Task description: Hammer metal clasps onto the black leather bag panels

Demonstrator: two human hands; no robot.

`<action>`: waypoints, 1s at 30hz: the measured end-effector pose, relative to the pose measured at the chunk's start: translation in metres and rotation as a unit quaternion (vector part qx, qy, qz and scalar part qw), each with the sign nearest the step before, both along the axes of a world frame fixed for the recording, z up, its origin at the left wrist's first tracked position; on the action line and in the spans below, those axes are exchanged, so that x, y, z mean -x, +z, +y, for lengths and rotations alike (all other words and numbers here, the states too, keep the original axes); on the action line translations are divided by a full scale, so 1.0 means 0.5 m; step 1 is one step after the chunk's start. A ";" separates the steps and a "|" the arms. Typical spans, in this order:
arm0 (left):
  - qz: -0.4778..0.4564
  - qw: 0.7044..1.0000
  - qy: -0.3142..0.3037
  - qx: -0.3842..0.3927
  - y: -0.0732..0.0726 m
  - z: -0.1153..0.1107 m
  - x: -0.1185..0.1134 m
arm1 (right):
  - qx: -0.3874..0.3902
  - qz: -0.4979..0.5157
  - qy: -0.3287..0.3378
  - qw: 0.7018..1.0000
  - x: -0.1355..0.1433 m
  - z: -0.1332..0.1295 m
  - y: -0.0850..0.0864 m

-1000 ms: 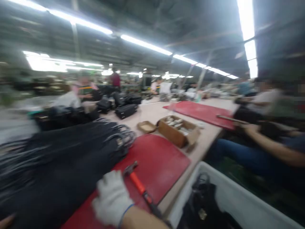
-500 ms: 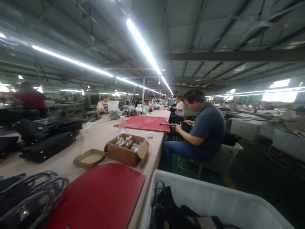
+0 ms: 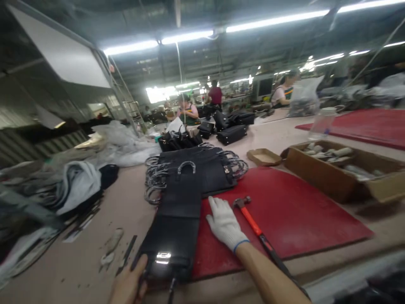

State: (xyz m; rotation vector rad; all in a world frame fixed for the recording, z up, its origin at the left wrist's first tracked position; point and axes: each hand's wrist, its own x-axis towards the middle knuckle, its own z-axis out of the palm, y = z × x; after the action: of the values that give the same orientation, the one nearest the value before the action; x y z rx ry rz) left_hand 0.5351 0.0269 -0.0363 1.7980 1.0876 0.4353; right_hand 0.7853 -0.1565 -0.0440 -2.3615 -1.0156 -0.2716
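Left hand: grips black handbag panel at seven o'clock.
Right hand: gloved, fingers extended, over red mat.
Claw hammer: right hand's three o'clock.

Table: pale pinkish-beige top, bits of debris near front left.
Red mat: flat on table, front centre; hammer lies on it, head away, handle past near edge.
Black bag: laid out flat, over mat's left side, clasp end near, ring handle far.
Pile: stacked black pieces with wrapped handles, behind mat, under bag's far end.
Left: dark strip; pale item beside it, blurred.
Right: open carton of pale pieces, shallow tray next to it.
Far right: second red mat, clear jar at its edge.
Back: black cases.
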 end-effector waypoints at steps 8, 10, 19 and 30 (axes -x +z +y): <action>-0.154 0.923 0.123 0.331 0.010 -0.183 -0.045 | -0.028 0.053 0.018 0.998 -0.029 -0.027 -0.001; -0.168 0.900 0.139 0.377 0.030 -0.228 -0.063 | -0.032 0.077 0.028 0.996 -0.028 -0.036 0.001; -0.091 0.916 0.037 0.389 0.023 -0.278 -0.077 | 0.020 0.119 0.123 0.985 0.064 -0.120 0.059; 0.277 0.941 -0.116 -0.153 0.055 -0.229 -0.084 | 0.111 -0.060 0.131 0.983 0.114 -0.146 -0.008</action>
State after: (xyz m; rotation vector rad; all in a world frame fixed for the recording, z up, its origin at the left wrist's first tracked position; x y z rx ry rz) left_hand 0.5770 -0.0876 -0.0089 2.3811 1.2061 -0.0635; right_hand 0.7284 -0.2293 -0.0480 -2.3922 -1.4670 -0.2108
